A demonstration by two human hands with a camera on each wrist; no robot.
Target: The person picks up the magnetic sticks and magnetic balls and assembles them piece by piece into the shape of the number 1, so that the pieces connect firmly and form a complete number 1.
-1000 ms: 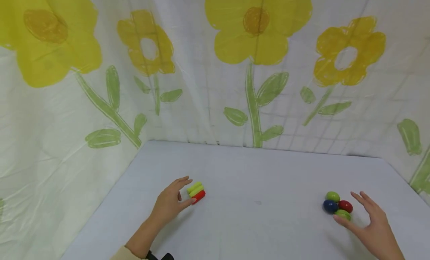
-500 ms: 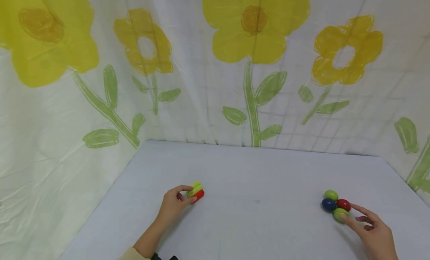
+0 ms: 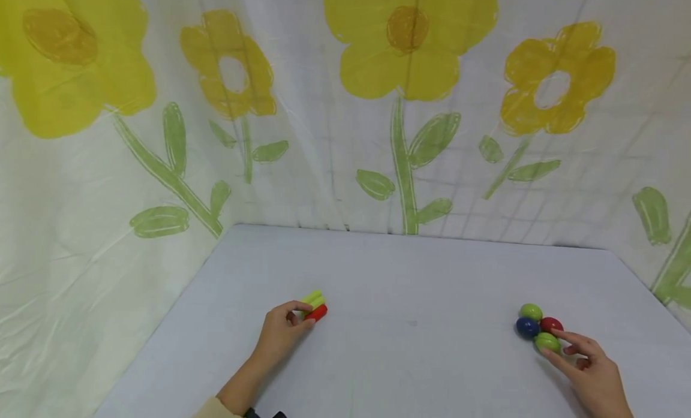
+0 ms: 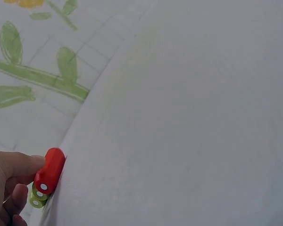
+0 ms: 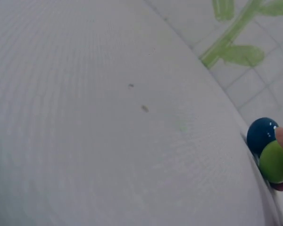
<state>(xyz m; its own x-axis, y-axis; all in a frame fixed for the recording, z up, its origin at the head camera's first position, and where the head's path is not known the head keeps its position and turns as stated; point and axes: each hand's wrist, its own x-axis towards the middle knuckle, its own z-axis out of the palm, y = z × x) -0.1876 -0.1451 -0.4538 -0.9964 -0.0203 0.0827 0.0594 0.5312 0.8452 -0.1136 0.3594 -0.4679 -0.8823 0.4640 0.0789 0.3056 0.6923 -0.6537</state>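
In the head view my left hand (image 3: 281, 332) reaches to a small red cylinder (image 3: 317, 312), thumb and index finger pinching it. Two yellow-green cylinders (image 3: 312, 298) lie against its far side. The left wrist view shows the red cylinder (image 4: 50, 170) with a white spot on its end. At the right, my right hand (image 3: 592, 373) holds a glossy green ball (image 3: 547, 343) between thumb and index finger. A red ball (image 3: 551, 325), a blue ball (image 3: 526, 328) and another green ball (image 3: 531, 312) cluster around it. Most of the right hand is outside the right wrist view.
Both groups lie on a table with a pale cover (image 3: 410, 370), far apart from each other. Behind the table's back edge hangs a white curtain (image 3: 313, 184) printed with yellow flowers. It also runs down the left side.
Both hands have closed in from a spread pose. The left thumb and index finger now pinch the red cylinder, and the right ones the near green ball.
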